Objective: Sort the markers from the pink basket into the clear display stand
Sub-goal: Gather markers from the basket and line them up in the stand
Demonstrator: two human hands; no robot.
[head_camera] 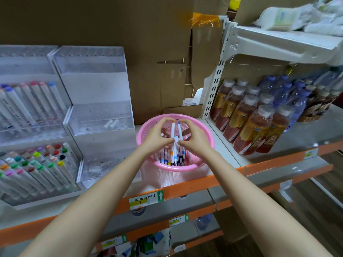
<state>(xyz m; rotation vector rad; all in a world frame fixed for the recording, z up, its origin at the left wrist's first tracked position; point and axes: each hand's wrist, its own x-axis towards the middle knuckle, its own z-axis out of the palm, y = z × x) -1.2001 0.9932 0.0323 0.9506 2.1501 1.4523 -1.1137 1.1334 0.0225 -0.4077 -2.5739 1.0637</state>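
The pick-up step is in hand: over the pink basket (176, 168), which sits near the front edge of the shelf (227, 154), the left hand (156, 139) and right hand (194, 140) meet on a pair of markers (173, 134) held upright; the fingers (160, 124) of both curl narrowly in and pinch the barrels; more markers lie in the basket below; next, I judge, the pair must be carried left to the clear display stand (96, 115) and slotted into free holes.
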